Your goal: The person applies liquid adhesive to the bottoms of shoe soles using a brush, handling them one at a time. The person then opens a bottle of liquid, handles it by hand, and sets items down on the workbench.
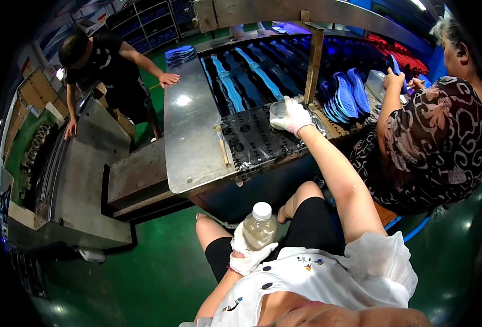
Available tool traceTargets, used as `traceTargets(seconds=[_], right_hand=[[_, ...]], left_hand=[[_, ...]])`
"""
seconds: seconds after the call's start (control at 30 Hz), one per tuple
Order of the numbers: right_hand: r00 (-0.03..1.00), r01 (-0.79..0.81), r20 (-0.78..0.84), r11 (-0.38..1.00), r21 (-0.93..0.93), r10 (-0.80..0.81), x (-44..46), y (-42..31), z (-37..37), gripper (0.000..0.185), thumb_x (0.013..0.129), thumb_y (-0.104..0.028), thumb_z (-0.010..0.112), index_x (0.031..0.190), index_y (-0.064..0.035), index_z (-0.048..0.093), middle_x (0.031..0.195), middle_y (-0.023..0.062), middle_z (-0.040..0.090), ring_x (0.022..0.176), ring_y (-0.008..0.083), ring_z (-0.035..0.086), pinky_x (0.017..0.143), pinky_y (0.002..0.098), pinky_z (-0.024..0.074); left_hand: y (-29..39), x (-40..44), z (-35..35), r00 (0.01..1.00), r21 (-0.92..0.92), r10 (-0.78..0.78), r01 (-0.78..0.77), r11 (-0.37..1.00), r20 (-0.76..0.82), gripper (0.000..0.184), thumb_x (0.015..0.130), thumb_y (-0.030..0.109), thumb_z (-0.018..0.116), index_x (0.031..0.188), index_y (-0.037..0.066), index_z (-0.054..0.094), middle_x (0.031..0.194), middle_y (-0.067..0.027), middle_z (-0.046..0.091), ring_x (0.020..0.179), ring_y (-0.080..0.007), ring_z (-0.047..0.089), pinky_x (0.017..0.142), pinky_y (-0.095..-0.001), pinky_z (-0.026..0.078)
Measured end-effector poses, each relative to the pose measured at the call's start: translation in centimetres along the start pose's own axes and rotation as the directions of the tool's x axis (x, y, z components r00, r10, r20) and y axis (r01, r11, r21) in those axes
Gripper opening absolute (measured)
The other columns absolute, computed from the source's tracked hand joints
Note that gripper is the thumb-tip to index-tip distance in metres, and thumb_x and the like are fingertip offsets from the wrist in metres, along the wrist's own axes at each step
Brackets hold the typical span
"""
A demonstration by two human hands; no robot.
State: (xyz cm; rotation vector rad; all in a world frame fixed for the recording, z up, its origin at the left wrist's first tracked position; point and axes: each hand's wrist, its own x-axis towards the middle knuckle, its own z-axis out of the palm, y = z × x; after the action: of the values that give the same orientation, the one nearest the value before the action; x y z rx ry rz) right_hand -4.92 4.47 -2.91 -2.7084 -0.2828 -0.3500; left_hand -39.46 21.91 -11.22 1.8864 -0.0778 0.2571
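My left hand [245, 255], in a white glove, is wrapped round a clear plastic bottle [260, 231] with a white cap. The bottle is upright above my lap, with clear liquid inside. My right hand [295, 119], also gloved in white, reaches over the work table and grips a small clear cup [277, 111]. Under that hand lies a black printed plastic sheet [254, 136]. A brush [222, 146] with a pale handle lies at the sheet's left edge. Blue shoe soles [343, 98] stand in a stack to the right of the cup.
Behind the sheet, a conveyor [214, 82] carries light blue strips [227, 84]. A wooden post [314, 65] rises near my right hand. One person [110, 71] leans at the metal table's left end; another [426, 141] sits at right, holding a blue sole [395, 65].
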Motion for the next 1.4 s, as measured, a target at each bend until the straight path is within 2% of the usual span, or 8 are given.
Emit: traceTargets(seconds=[0.87,1.07,1.13,1.2,1.23,1.3,1.33,1.4], right_hand=[[0.986,0.166,0.004,0.980,0.107,-0.167,-0.5,0.9,-0.8,0.085,0.067,-0.041,0.072,0.133,0.0020,0.041,0.128,0.0234,0.051,0.116,0.0342,0.052,0.098,0.0373,0.0423],[0.988,0.151,0.017,0.981,0.119,-0.154,-0.6,0.6,-1.0,0.087,0.064,-0.048,0.071,0.134,-0.0041,0.042,0.130,0.0191,0.050,0.117,0.0348,0.051,0.098,0.0399,0.0428],[0.979,0.205,-0.029,0.976,0.073,-0.204,-1.1,0.7,-0.8,0.081,0.067,-0.045,0.072,0.131,-0.0036,0.045,0.132,0.0183,0.049,0.117,0.0345,0.051,0.097,0.0398,0.0426],[0.854,0.378,-0.393,0.925,0.019,-0.341,-1.5,0.6,-0.2,0.067,0.073,-0.039,0.070,0.126,-0.0034,0.049,0.132,0.0172,0.048,0.113,0.0342,0.051,0.096,0.0396,0.0427],[0.755,0.473,-0.531,0.880,0.036,-0.384,-2.4,-0.6,-0.9,0.043,0.079,-0.030,0.067,0.110,-0.0025,0.059,0.115,0.0163,0.059,0.101,0.0327,0.057,0.089,0.0389,0.0458],[0.874,0.479,-0.309,0.774,0.414,-0.375,-6.4,-4.3,-3.7,0.024,0.084,-0.026,0.061,0.083,-0.0023,0.066,0.080,0.0152,0.064,0.080,0.0315,0.062,0.076,0.0395,0.0495],[0.915,0.373,-0.093,0.733,0.569,-0.394,-9.2,-5.8,-4.9,0.023,0.085,-0.025,0.059,0.083,-0.0033,0.066,0.085,0.0167,0.064,0.080,0.0324,0.062,0.075,0.0395,0.0495],[0.800,0.430,0.150,0.729,0.533,-0.581,-13.8,-7.9,-6.5,0.030,0.086,-0.033,0.057,0.088,-0.0051,0.065,0.085,0.0167,0.064,0.082,0.0337,0.062,0.074,0.0381,0.0501]], left_hand=[[-0.9,0.1,0.2,1.000,0.000,-0.008,0.008,1.000,-0.004,0.082,0.058,0.029,0.088,0.125,0.004,0.046,0.117,-0.0148,0.056,0.107,-0.0294,0.056,0.094,-0.0391,0.045],[-0.7,0.1,0.4,0.998,0.017,-0.014,0.015,1.000,-0.066,0.082,0.058,0.029,0.088,0.124,0.004,0.046,0.117,-0.0144,0.056,0.107,-0.0287,0.057,0.093,-0.0387,0.046],[-0.1,0.3,0.2,0.998,0.069,-0.005,0.009,0.998,-0.065,0.082,0.058,0.029,0.088,0.124,0.004,0.047,0.116,-0.0146,0.056,0.106,-0.0288,0.057,0.092,-0.0388,0.046],[-0.1,0.4,0.2,0.998,0.061,-0.029,0.032,0.998,-0.052,0.081,0.059,0.028,0.087,0.124,0.004,0.047,0.115,-0.0148,0.057,0.105,-0.0290,0.057,0.092,-0.0390,0.046],[-0.1,0.5,0.2,0.997,0.059,-0.039,0.042,0.997,-0.061,0.081,0.059,0.028,0.087,0.124,0.004,0.047,0.115,-0.0148,0.057,0.105,-0.0290,0.057,0.092,-0.0390,0.046],[0.0,0.7,0.1,0.996,0.041,-0.023,0.026,0.999,-0.081,0.080,0.059,0.027,0.087,0.124,0.004,0.046,0.115,-0.0150,0.057,0.106,-0.0293,0.057,0.092,-0.0389,0.046],[-0.1,0.7,0.0,0.996,0.034,-0.017,0.020,0.999,-0.088,0.080,0.060,0.027,0.086,0.124,0.004,0.046,0.115,-0.0151,0.057,0.106,-0.0295,0.057,0.092,-0.0388,0.046],[-0.4,0.6,0.2,0.995,0.011,-0.041,0.042,0.999,-0.090,0.079,0.061,0.025,0.086,0.125,0.004,0.045,0.116,-0.0153,0.056,0.107,-0.0296,0.056,0.093,-0.0390,0.046]])
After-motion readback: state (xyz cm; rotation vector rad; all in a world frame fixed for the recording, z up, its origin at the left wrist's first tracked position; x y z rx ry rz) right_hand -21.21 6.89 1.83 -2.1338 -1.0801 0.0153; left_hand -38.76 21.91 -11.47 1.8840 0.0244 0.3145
